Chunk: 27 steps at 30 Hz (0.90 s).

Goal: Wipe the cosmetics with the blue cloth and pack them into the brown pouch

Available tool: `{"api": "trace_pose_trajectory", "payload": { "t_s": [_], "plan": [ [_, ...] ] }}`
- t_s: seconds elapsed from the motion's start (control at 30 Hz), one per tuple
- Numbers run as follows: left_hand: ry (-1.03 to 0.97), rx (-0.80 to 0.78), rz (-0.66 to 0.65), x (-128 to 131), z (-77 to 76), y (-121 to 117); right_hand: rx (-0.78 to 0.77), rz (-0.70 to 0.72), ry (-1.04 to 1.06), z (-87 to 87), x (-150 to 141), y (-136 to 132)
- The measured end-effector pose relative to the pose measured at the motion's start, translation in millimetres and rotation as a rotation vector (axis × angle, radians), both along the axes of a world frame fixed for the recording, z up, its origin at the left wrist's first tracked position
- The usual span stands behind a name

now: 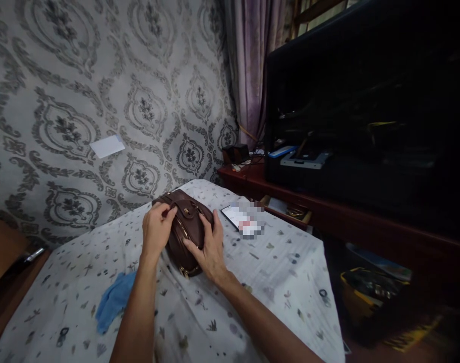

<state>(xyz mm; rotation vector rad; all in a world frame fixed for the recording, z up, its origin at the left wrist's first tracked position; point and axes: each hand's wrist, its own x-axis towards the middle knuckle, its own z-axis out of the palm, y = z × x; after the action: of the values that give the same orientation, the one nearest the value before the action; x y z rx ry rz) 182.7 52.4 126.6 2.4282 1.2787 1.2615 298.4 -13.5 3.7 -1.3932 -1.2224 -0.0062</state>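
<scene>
A dark brown leather handbag (pixel 188 227) with gold-coloured zips and a small flap with a metal clasp lies on a printed white cloth (pixel 275 282). My left hand (pixel 157 229) is at the bag's left side, thumb and fingers closed together by the zip near the flap. Whether they pinch the leather or a zip pull is hidden. Across the bag's right side rests my right hand (pixel 209 249), its thumb on top near the zip and its fingers over the far edge, gripping it. A blue cloth (pixel 114 302) lies crumpled beside my left forearm.
Right of the bag lies a phone (pixel 235 219) with a lit screen. A dark red cabinet (pixel 351 227) with a partly open drawer (pixel 286 207) and a large black screen (pixel 366 101) stand at the right. Patterned wallpaper (pixel 147 111) rises behind.
</scene>
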Motion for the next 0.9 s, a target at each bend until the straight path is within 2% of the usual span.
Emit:
{"api": "trace_pose_trajectory", "payload": {
  "t_s": [0.27,0.5,0.6,0.73,0.9],
  "plan": [
    [0.094,-0.076,-0.129,0.0,11.3,-13.6,-0.042,0.018,0.009,-0.5,0.6,1.4],
    [0.098,-0.103,-0.106,-1.0,13.5,-15.5,0.001,0.116,0.129,2.7,7.8,-1.8],
    [0.096,-0.102,-0.089,-1.7,13.8,-13.4,0.017,0.233,0.174,3.5,22.7,0.3],
    [0.104,-0.088,-0.068,-2.7,14.6,-11.9,-0.050,0.458,0.277,4.4,47.2,0.3],
    [0.117,-0.082,-0.071,-2.3,14.8,-11.2,-0.134,0.580,0.297,5.1,64.2,-7.2]
  ]
}}
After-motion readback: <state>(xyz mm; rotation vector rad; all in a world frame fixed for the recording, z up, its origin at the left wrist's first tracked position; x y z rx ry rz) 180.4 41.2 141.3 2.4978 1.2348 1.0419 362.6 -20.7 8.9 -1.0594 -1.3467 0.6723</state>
